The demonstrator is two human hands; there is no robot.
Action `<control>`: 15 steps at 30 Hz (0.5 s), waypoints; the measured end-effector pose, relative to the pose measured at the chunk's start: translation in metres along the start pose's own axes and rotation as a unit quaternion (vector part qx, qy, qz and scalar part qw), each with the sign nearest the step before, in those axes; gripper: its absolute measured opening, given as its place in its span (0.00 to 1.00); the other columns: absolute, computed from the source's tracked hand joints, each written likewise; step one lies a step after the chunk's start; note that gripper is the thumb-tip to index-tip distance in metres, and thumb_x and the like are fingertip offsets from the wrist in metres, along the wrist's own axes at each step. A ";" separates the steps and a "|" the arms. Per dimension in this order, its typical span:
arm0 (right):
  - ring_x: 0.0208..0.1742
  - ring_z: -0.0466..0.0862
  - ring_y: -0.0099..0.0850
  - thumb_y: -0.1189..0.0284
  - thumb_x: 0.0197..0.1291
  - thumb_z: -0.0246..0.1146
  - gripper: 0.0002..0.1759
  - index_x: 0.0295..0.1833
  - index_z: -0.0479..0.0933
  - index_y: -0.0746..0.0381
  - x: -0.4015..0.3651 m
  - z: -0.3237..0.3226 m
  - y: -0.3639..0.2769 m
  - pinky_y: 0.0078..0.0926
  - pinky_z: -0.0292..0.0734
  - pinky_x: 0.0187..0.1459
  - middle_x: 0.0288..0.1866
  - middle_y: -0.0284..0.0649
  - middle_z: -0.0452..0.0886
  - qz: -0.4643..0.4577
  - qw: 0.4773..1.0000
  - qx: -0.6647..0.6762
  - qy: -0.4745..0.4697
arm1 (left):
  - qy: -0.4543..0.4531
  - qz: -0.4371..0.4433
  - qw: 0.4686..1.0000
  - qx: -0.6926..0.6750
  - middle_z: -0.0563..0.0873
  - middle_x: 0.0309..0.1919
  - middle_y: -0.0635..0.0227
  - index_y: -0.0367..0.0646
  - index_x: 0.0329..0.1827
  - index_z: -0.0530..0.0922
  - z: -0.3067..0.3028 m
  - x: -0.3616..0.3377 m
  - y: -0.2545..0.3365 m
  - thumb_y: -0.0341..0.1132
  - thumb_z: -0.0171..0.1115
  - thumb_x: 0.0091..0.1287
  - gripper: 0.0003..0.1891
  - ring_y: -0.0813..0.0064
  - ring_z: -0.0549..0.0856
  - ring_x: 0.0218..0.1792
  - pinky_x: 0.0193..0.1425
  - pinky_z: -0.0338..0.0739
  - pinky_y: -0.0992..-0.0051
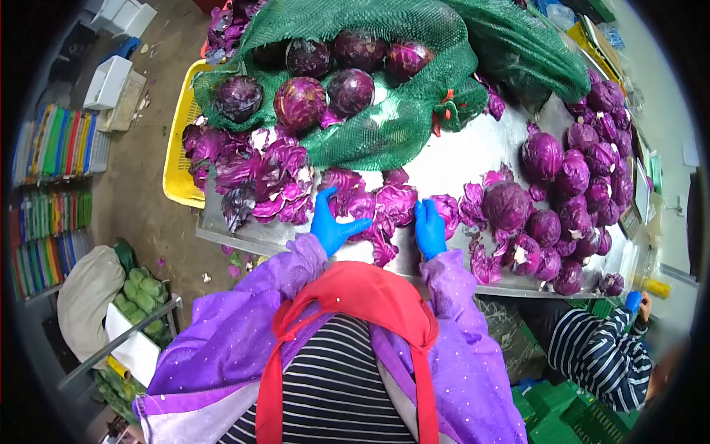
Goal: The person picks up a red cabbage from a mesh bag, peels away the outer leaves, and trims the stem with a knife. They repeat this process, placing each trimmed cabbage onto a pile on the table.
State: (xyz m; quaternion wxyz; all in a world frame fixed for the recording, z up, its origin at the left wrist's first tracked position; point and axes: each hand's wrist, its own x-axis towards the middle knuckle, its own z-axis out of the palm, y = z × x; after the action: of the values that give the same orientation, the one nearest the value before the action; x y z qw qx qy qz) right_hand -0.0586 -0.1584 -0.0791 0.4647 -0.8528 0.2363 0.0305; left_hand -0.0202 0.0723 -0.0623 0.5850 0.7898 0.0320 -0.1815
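My left hand [335, 226], in a blue glove, reaches over the metal table with thumb and fingers spread around loose purple cabbage leaves [356, 201]. My right hand [430, 231], also gloved in blue, has its fingers stretched forward against the right side of the leaves [396, 203]. The hands are apart, with the leaves between them, and neither is closed on anything. Ahead of them lies a green mesh sack [370, 144] with several whole red cabbages [300, 102] in its open mouth. Right of my right hand sits another red cabbage [506, 206] among loose leaves.
Many red cabbages [574, 174] are piled along the table's right side. A leaf heap [277, 174] lies at the left, beside a yellow crate [177, 166]. Another person [595, 348] in a striped top is at the lower right, near green crates [566, 414]. Cabbages in green [140, 296] stand lower left.
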 end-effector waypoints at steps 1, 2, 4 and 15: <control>0.46 0.82 0.52 0.60 0.70 0.51 0.21 0.58 0.68 0.66 -0.001 -0.002 -0.003 0.42 0.76 0.44 0.44 0.61 0.80 -0.010 1.000 0.004 0.014 | -0.001 -0.011 1.000 0.000 0.67 0.60 0.50 0.35 0.67 0.55 -0.001 0.001 0.009 0.48 0.82 0.39 0.56 0.58 0.69 0.62 0.68 0.64 0.63; 0.47 0.81 0.53 0.60 0.70 0.50 0.23 0.62 0.66 0.65 -0.003 -0.008 -0.007 0.43 0.76 0.46 0.47 0.60 0.79 -0.021 0.997 -0.052 0.057 | -0.013 0.018 0.999 0.030 0.67 0.60 0.49 0.35 0.67 0.55 -0.001 0.002 0.013 0.48 0.83 0.38 0.57 0.57 0.69 0.62 0.68 0.64 0.62; 0.49 0.81 0.53 0.60 0.70 0.51 0.25 0.65 0.64 0.64 -0.015 -0.019 -0.031 0.44 0.76 0.47 0.51 0.59 0.78 -0.087 0.995 -0.036 0.008 | -0.036 0.053 0.996 0.069 0.66 0.61 0.48 0.35 0.68 0.55 0.004 0.000 0.013 0.50 0.84 0.34 0.60 0.55 0.69 0.62 0.68 0.64 0.62; 0.40 0.82 0.55 0.54 0.67 0.52 0.36 0.75 0.50 0.56 -0.032 -0.006 -0.056 0.48 0.78 0.38 0.71 0.51 0.62 -0.165 0.953 -0.183 -0.179 | -0.058 0.086 0.977 0.186 0.66 0.60 0.48 0.37 0.67 0.58 0.018 0.015 0.016 0.51 0.81 0.33 0.58 0.50 0.70 0.60 0.65 0.66 0.57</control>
State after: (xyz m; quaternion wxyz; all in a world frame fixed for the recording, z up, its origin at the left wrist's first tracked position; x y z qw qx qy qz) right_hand -0.0643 -0.1261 -0.0236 0.3341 -0.9309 -0.0045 0.1476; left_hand -0.0065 0.0484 -0.0573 0.4418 0.8728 -0.1047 -0.1789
